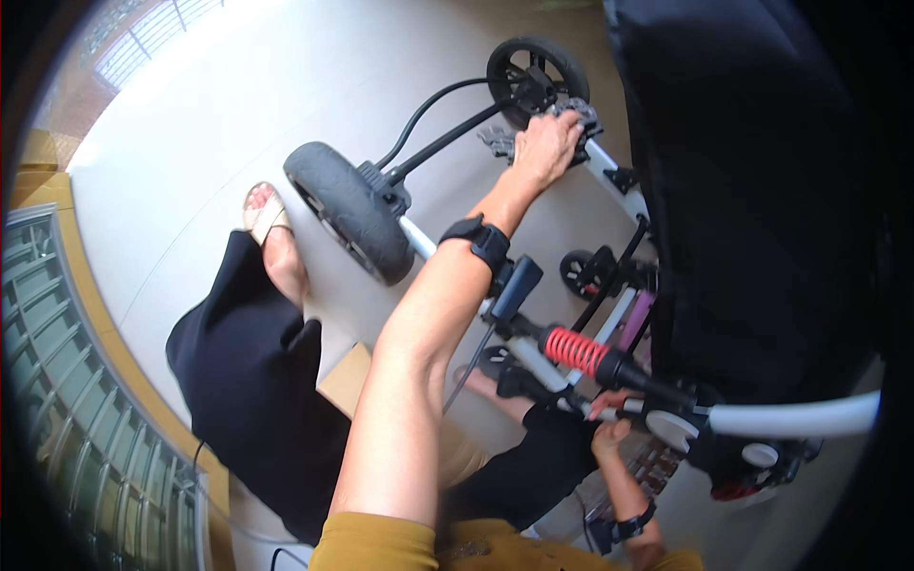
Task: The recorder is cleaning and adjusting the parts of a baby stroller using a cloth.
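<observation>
A stroller frame with white tubes [614, 178] lies tipped over before me. Reaching across it, my left hand [548, 146] presses a crumpled grey cloth [500, 141] round the tube beside a black wheel [539, 75]. A larger-looking black wheel [350, 210] is joined to that one by a black axle bar [453, 141]. Lower right, my right hand [610, 432] grips a tube of the frame near a round white joint cover [671, 430]; its fingers are partly hidden. Between the hands sit a red spring [573, 350] and a dark grey pedal-like lever [518, 287].
Black fabric [750, 200] fills the right side. Smaller wheels [587, 273] lie beyond the frame. A cardboard piece [346, 378] is by my legs, and my sandalled foot [268, 214] stands near the large wheel. A metal rack or grille [86, 371] lines the left.
</observation>
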`<action>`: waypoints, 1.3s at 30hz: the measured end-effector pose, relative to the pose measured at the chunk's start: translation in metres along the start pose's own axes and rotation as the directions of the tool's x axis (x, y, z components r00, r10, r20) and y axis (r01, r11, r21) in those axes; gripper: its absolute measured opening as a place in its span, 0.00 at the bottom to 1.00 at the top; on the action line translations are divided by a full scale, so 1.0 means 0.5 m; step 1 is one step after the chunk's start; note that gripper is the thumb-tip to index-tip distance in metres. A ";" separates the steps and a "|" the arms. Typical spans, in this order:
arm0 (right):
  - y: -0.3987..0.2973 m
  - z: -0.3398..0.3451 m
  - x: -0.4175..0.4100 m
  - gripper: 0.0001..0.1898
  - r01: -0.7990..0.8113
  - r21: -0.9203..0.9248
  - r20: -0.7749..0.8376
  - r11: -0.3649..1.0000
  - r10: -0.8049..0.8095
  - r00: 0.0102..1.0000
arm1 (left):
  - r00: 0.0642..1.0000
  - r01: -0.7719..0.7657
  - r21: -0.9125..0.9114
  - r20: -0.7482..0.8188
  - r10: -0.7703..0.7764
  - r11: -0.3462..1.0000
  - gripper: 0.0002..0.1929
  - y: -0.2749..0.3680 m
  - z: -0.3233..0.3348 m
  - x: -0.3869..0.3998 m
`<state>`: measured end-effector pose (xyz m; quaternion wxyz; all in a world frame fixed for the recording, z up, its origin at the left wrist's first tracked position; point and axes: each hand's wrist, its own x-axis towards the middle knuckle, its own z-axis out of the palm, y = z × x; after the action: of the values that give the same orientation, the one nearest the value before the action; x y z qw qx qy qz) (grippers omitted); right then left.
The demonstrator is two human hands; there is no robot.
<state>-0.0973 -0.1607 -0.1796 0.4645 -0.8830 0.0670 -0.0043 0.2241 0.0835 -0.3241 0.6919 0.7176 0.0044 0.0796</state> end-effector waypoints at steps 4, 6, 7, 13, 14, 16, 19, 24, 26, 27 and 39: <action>0.049 -0.054 -0.047 0.22 -0.065 -0.029 -0.015 0.997 0.065 0.998 | 0.995 -0.083 0.141 -0.050 0.091 0.987 0.14 -0.037 0.075 0.027; 0.064 -0.070 -0.056 0.23 -0.120 -0.120 0.038 0.986 0.125 0.991 | 0.995 -0.098 0.186 0.006 0.099 0.978 0.14 -0.054 0.100 0.032; 0.076 -0.067 -0.064 0.28 -0.119 -0.025 -0.045 0.993 0.118 0.992 | 0.992 -0.123 0.193 0.021 0.121 0.973 0.13 -0.072 0.115 0.032; 0.144 -0.148 -0.105 0.32 0.024 -0.256 -0.006 0.966 -0.027 1.000 | 0.966 -0.130 0.350 0.255 0.039 0.928 0.13 -0.163 0.189 0.010; 0.148 -0.153 -0.096 0.30 0.099 -0.263 0.071 0.960 -0.083 0.994 | 0.972 -0.098 0.392 0.236 0.003 0.915 0.11 -0.170 0.204 0.014; 0.140 -0.164 -0.101 0.30 0.026 -0.278 0.008 0.960 -0.025 1.000 | 0.975 -0.096 0.356 0.221 0.016 0.929 0.11 -0.183 0.238 0.029; 0.116 -0.167 -0.094 0.30 -0.038 -0.341 -0.063 0.939 0.018 0.998 | 0.987 -0.148 0.412 0.000 0.163 0.899 0.11 -0.219 0.316 0.086; 0.118 -0.146 -0.053 0.30 -0.105 -0.443 -0.106 0.890 0.065 0.992 | 0.990 -0.127 0.467 0.111 0.084 0.875 0.12 -0.201 0.279 0.104; 0.096 -0.133 -0.065 0.30 -0.128 -0.503 -0.163 0.855 0.051 0.985 | 0.961 -0.021 0.376 0.264 -0.085 0.926 0.13 -0.206 0.323 0.096; 0.097 -0.127 -0.067 0.30 -0.132 -0.532 -0.171 0.836 0.047 0.984 | 0.942 -0.063 0.432 0.325 -0.090 0.900 0.13 -0.215 0.337 0.098; 0.085 -0.048 -0.045 0.28 -0.036 -0.516 -0.198 0.856 -0.079 0.977 | 0.930 -0.195 0.774 0.340 -0.136 0.603 0.13 -0.211 0.260 -0.048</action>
<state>-0.1260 -0.2012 -0.1995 0.2007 -0.9703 0.1049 -0.0855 0.2269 -0.0440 -0.4352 0.2859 0.9514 -0.1013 -0.0541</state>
